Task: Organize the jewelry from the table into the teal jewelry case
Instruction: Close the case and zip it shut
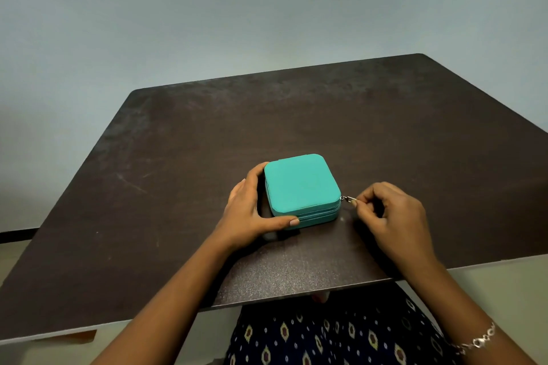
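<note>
**While the case is lying zipped**

As I am watching just below the frame's centre, my left hand (249,210) is gripping the square teal zippered jewelry case (301,185) on the dark brown table (178,157), and my right hand (391,216) is pinching its small metal zipper pull (348,199).

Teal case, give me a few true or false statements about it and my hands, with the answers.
1. The case lies closed on the table. True.
2. The right hand pinches the zipper pull. True.
3. The left hand hovers clear of the case. False: it grips the case's left side.
4. Loose jewelry lies beside the case. False: none shows on the table; the only piece in view is a bracelet on the right wrist.
</note>
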The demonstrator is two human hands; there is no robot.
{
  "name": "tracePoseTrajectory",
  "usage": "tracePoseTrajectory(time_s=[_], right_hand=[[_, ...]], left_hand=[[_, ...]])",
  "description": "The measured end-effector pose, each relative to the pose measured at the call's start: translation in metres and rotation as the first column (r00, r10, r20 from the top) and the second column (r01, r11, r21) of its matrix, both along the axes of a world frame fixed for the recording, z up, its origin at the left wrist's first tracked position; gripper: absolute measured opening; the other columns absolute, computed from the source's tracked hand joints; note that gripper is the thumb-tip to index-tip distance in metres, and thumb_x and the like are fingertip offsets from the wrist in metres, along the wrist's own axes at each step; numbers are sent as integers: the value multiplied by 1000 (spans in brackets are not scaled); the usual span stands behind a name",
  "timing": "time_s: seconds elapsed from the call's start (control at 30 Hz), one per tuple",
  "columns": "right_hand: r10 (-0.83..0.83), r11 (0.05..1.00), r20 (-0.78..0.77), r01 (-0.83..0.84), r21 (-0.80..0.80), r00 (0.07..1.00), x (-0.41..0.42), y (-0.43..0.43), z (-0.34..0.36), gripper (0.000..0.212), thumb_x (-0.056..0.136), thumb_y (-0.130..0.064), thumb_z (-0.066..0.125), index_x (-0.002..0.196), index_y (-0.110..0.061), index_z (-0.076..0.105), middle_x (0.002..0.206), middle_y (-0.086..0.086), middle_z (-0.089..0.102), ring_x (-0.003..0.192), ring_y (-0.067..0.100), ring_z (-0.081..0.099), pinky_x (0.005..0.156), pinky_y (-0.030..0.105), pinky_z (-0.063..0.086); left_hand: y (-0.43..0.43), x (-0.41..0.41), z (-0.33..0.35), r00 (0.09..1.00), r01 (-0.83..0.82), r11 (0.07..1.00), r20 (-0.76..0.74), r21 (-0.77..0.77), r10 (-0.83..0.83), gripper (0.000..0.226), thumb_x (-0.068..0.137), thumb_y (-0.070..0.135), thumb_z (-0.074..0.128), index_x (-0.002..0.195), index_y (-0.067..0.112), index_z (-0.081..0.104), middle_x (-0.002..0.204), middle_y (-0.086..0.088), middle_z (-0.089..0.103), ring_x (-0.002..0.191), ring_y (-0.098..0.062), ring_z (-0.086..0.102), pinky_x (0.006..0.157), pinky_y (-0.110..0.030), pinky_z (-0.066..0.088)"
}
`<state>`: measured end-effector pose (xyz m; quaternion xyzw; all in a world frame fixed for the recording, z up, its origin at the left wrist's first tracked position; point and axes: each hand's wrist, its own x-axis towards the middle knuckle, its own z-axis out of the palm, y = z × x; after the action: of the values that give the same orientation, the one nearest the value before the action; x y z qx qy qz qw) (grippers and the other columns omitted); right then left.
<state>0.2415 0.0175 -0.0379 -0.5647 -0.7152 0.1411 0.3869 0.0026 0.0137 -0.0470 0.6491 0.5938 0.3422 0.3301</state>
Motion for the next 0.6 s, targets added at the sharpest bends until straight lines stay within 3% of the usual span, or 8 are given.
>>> tracePoseTrajectory(time_s=[0.27, 0.47, 0.6], right_hand=[[25, 999, 79, -23, -30, 997, -4, 34, 7, 10, 78, -8, 64, 70, -12, 62, 69, -1, 59, 61, 12, 51, 59, 35, 43], [67, 996, 138, -59, -59, 988, -9, 58, 11, 9, 80, -12, 63, 71, -14, 62, 71, -2, 60, 65, 13, 52, 60, 31, 41], [107, 991, 149, -93, -98, 983, -14, 76, 16, 9, 82, -15, 63, 73, -15, 63, 73, -1, 63, 68, 14, 54, 62, 33, 44]], left_hand=[[-5, 2, 7, 999, -5, 1000, -51, -5, 5, 93, 48, 65, 69, 127, 56, 20, 134, 23, 36, 131, -13, 28, 109, -47, 30], [-7, 3, 11, 996, 1, 1000, -88, -7, -2, 94, 47, 67, 66, 126, 58, 16, 134, 28, 33, 134, -15, 23, 111, -48, 25], [-8, 4, 15, 993, 19, 1000, -115, 5, -18, 93, 47, 68, 63, 126, 55, 16, 127, 41, 27, 132, -9, 23, 114, -45, 20]])
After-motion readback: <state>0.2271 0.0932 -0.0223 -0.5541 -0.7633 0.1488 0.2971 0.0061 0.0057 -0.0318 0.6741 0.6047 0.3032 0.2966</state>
